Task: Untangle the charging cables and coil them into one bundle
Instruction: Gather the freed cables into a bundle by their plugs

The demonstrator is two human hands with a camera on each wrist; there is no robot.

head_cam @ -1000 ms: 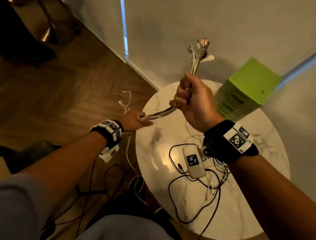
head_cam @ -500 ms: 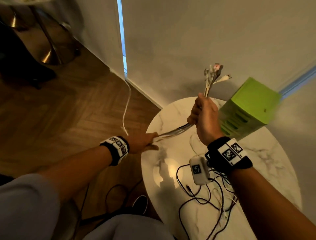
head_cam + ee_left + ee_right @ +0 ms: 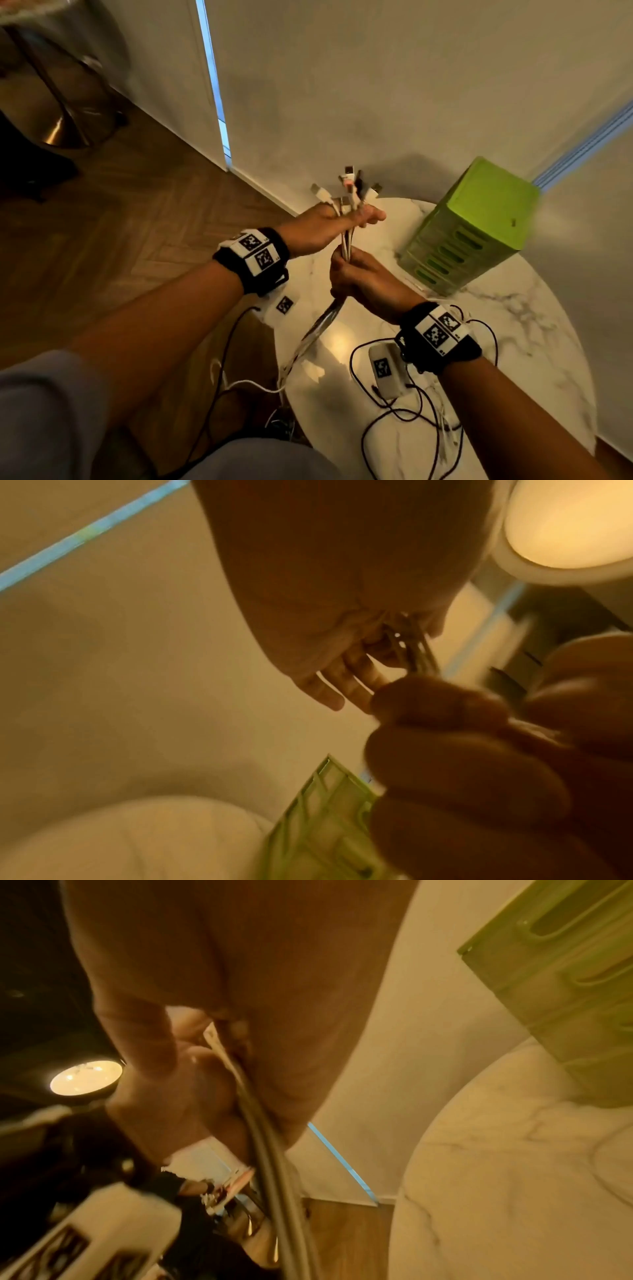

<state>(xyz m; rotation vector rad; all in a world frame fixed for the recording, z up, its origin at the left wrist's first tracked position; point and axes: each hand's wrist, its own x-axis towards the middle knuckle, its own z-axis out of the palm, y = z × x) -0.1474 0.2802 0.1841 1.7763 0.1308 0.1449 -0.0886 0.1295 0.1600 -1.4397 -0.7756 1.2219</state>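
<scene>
Several pale charging cables form one bundle (image 3: 346, 240) with their plug ends (image 3: 349, 185) fanned out at the top. My left hand (image 3: 346, 219) pinches the bundle just under the plugs, thumb across it. Directly below, my right hand (image 3: 346, 270) is a fist round the same bundle. The rest of the bundle (image 3: 318, 329) trails down over the table's left edge toward the floor. In the left wrist view the cables (image 3: 416, 653) run from my left palm into the right hand (image 3: 462, 750). The right wrist view shows the bundle (image 3: 274, 1164) leaving my fist.
The round marble table (image 3: 513, 342) carries a green drawer box (image 3: 472, 226) at the back. A white tagged device (image 3: 387, 370) with thin black wires (image 3: 424, 411) lies near my right wrist. Wood floor and a wall corner lie to the left.
My left hand left the stretched-out bundle at the table's left edge and came up to grip it under the plugs. My right hand lowered and now holds just beneath.
</scene>
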